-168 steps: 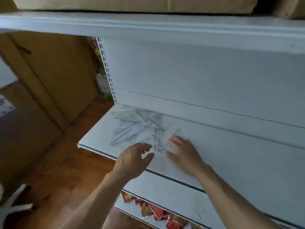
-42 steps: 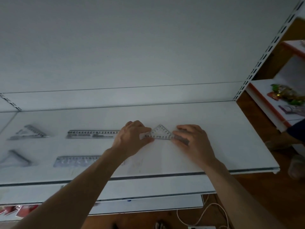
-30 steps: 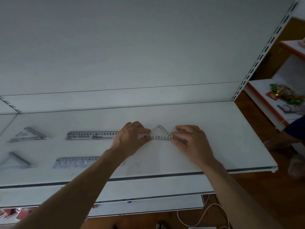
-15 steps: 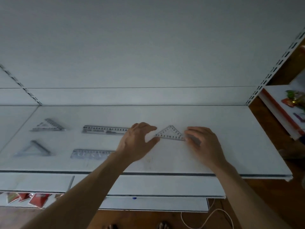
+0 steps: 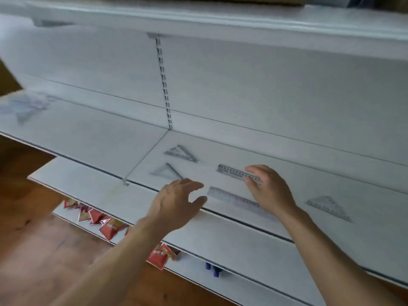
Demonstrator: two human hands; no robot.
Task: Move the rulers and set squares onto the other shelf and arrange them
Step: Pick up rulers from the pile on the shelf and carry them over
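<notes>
Fingers [image 5: 191, 184] of the left hand [image 5: 176, 202] are loosely spread, holding nothing. Fingers of the right hand [image 5: 270, 191] hang loosely curled over the far ruler [image 5: 234, 172], gripping nothing; contact cannot be told. Right of the slotted upright [image 5: 164, 85], the shelf [image 5: 320, 173] carries that ruler, the near ruler [image 5: 231, 198] and three set squares [image 5: 182, 153], flat and apart. Left of the upright lies a blurred pile [image 5: 26, 104]. Below the upright are red packets [image 5: 109, 228]; their print is unreadable.
</notes>
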